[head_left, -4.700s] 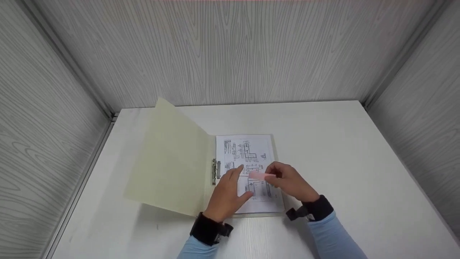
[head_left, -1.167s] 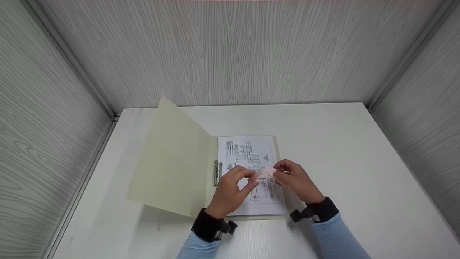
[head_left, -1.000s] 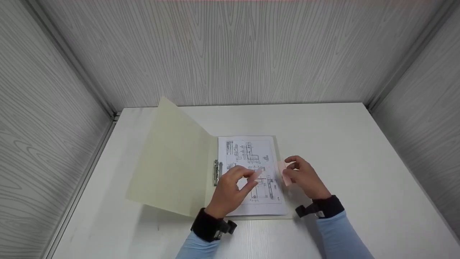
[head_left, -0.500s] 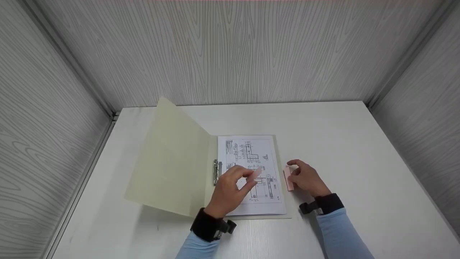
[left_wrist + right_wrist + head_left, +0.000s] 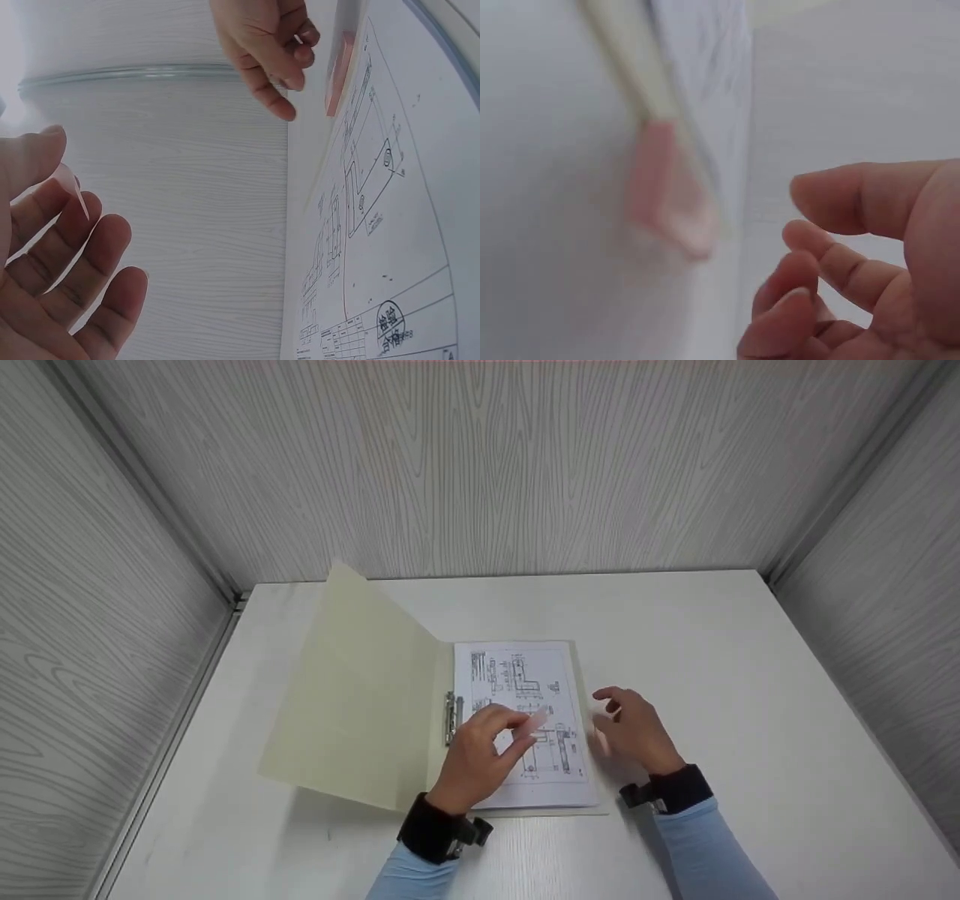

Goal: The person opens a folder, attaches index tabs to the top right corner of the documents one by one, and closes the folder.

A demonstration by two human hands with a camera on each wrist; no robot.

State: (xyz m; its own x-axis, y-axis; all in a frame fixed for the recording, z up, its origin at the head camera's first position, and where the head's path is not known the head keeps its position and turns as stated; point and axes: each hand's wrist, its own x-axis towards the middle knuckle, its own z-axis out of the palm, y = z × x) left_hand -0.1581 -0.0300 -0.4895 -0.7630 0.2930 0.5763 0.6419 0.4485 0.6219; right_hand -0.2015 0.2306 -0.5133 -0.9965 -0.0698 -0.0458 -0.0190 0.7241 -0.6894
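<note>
Two bare hands: one left hand (image 5: 478, 765), one right hand (image 5: 637, 731). Two light blue fabric sleeves, one left (image 5: 420, 874) and one right (image 5: 712, 844). Two black wrist straps, one left (image 5: 427, 829) and one right (image 5: 681, 789). Two pink paper items: one thin pink paper slip (image 5: 531, 724) at the left hand, one thick pink rectangular pad (image 5: 660, 187) at the folder's right edge. One pale yellow card folder (image 5: 352, 697), holding one silver metal clip (image 5: 450, 720). One white printed sheet (image 5: 517, 795) shows on top; how many lie beneath cannot be told. One round black stamp mark (image 5: 391, 324) on it. One white table (image 5: 750, 697). Three grey wood-grain panels: one far (image 5: 510, 472), one left (image 5: 97, 622), one right (image 5: 870, 585).
</note>
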